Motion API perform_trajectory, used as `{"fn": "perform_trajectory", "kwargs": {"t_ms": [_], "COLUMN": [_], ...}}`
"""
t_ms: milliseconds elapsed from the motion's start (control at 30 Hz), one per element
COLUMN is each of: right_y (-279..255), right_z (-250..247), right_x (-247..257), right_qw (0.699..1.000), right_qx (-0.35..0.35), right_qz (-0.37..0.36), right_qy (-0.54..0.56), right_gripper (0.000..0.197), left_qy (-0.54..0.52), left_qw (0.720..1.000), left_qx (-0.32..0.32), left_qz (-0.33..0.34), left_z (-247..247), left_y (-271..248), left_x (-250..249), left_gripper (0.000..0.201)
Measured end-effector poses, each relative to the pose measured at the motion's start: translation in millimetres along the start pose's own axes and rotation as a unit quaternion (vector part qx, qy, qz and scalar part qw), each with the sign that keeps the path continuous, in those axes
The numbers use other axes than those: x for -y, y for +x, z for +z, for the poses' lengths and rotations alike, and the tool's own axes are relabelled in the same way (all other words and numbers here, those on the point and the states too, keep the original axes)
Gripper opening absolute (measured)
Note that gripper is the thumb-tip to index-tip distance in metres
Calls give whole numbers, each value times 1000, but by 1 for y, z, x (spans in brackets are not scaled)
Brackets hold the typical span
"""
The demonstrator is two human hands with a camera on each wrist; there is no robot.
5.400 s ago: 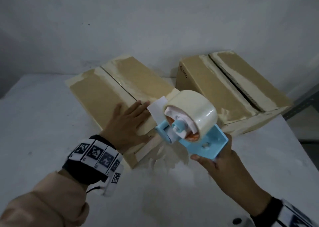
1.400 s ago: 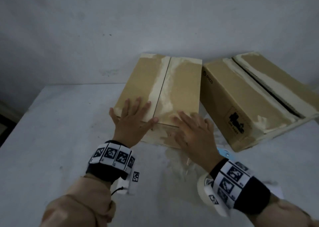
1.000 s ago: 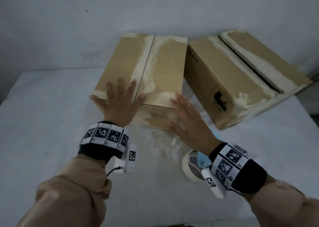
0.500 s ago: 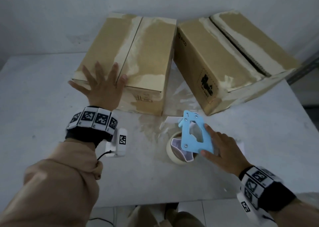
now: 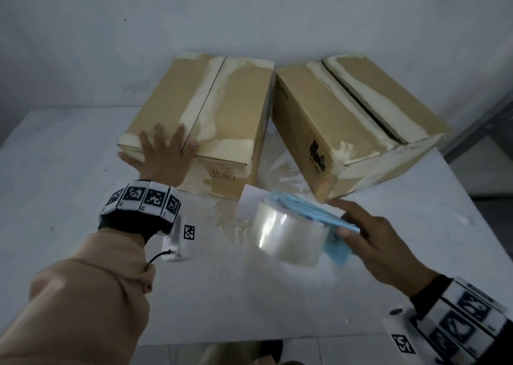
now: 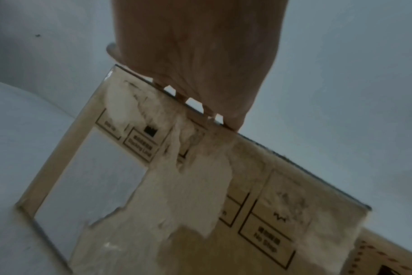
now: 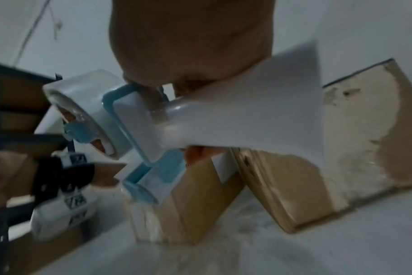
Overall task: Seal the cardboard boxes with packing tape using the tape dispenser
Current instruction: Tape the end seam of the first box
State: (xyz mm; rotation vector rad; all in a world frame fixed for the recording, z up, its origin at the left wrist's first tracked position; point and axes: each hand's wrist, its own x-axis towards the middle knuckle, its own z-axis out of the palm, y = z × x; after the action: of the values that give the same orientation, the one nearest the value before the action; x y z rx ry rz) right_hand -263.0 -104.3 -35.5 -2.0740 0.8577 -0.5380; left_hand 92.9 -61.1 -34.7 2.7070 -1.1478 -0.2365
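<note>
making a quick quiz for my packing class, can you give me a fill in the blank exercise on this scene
1. The left hand lies flat on the ____ box.
2. The right hand holds the tape dispenser, whose frame is ____ in colour.
3. The number of cardboard boxes on the table is ____.
4. The flap seam gapes open on the ____ box.

Missing words: left; blue; two; right

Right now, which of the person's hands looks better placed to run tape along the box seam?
The right hand: it grips the blue plastic tape dispenser, while the left hand lies flat on the left brown cardboard box, steadying it.
</note>
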Motion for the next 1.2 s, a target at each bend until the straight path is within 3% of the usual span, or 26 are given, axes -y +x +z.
{"fn": "perform_trajectory", "kwargs": {"t_ms": [67, 133, 200, 233, 300, 367, 433, 533, 567, 667, 733, 800, 867, 933, 1000, 1100, 1133, 1200], "right_y": [12, 26, 39, 46, 60, 72, 84, 97, 101, 117, 127, 137, 148, 158, 167, 176, 178, 180], "right_z": [-4, -4, -4, -4, -1, 5, 11, 19, 21, 27, 30, 32, 35, 38, 41, 46, 49, 54], "right_x": [15, 27, 41, 48, 61, 71, 80, 93, 95, 107, 114, 120, 124, 128, 131, 133, 133, 132], "right_qw": [990, 959, 936, 937, 947, 951, 950, 949, 950, 953, 952, 947, 943, 941, 939, 937, 936, 930], "right_qx": [17, 41, 38, 47, 71, 67, 45, 0, -18, -53, -66, -71, -70, -76, -78, -75, -76, -76], "right_qz": [16, 27, 25, 12, -18, -33, -34, -39, -34, -36, -54, -73, -78, -88, -100, -110, -110, -111], "right_qy": [139, 278, 348, 345, 313, 300, 307, 312, 309, 296, 295, 303, 315, 319, 320, 323, 326, 343], "right_gripper": [66, 45, 26, 27, 64, 81, 78, 73, 77, 87, 90, 84, 76, 76, 77, 78, 78, 77], "left_qy": [15, 51, 57, 45, 49, 52, 37, 16, 13, 24, 33, 30, 7, -11, 7, 19, -16, -163], "left_qw": [999, 995, 994, 995, 995, 995, 998, 1000, 999, 999, 999, 998, 998, 997, 998, 992, 986, 972], "left_qx": [-12, -13, 11, 9, -11, -16, -2, 21, 36, 42, 37, 44, 56, 58, 34, -10, -39, -51], "left_qz": [39, 84, 93, 89, 89, 86, 55, 1, -3, 12, 13, 19, 35, 47, 52, 121, 160, 160], "left_z": [-2, -4, -8, -12, -21, -27, -27, -28, -30, -34, -36, -33, -32, -28, -29, -41, -45, -59], "left_y": [1, 0, -3, -4, -3, 6, 19, 32, 35, 35, 33, 28, 15, 3, -7, -10, -9, -11], "left_x": [2, 3, 4, 5, 6, 11, 19, 29, 30, 32, 33, 36, 37, 37, 37, 40, 42, 36], "left_gripper": [55, 51, 52, 52, 53, 59, 73, 124, 125, 91, 86, 100, 127, 135, 114, 60, 58, 63]}}
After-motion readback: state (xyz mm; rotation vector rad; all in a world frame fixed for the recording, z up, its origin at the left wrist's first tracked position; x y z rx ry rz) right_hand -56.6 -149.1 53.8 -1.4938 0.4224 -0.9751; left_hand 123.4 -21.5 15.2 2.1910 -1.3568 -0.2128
